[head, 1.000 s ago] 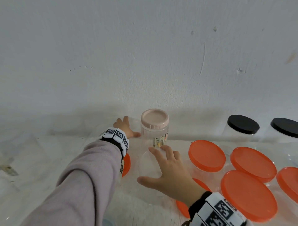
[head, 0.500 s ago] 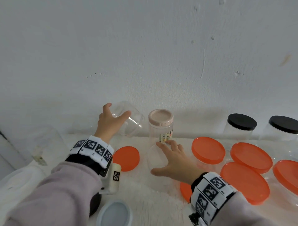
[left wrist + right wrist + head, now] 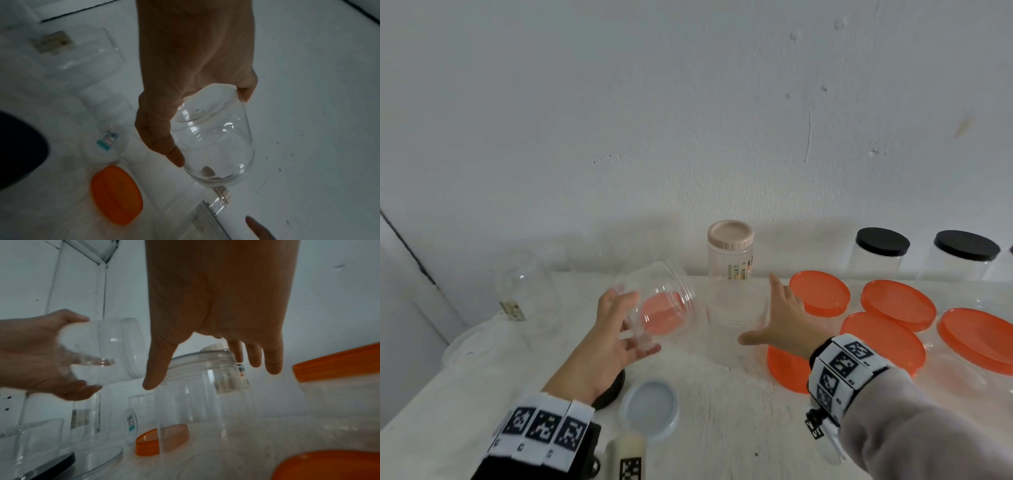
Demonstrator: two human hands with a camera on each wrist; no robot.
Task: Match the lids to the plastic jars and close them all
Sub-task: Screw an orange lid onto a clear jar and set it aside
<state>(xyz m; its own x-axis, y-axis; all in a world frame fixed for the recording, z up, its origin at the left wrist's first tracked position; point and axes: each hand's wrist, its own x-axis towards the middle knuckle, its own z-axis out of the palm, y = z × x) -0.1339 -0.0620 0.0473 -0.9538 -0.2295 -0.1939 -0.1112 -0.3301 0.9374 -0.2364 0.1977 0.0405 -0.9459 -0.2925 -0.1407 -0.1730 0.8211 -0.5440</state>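
My left hand (image 3: 626, 322) grips a small clear lidless jar (image 3: 661, 308) by its base and holds it tilted above the table, mouth toward the right; the left wrist view shows the same jar (image 3: 211, 142) in my fingers. My right hand (image 3: 758, 308) is spread with straight fingers beside a taller open clear jar (image 3: 736, 311), thumb in front and fingers by its rim (image 3: 205, 356); I cannot tell whether it touches. A loose orange lid (image 3: 116, 194) lies on the table below the held jar. Another orange lid (image 3: 786, 370) lies under my right wrist.
A pink-lidded jar (image 3: 731, 253) stands by the wall. Several orange-lidded jars (image 3: 820, 296) crowd the right, with two black-lidded jars (image 3: 881, 253) behind. A pale blue lid (image 3: 649, 409) and a black lid (image 3: 609, 390) lie near me. Clear open jars (image 3: 527, 291) stand at the left.
My left hand took the small clear jar from beside the wall, lifted it and brought it nearer, tilted. My right hand stayed by the open jar, fingers spread wider.
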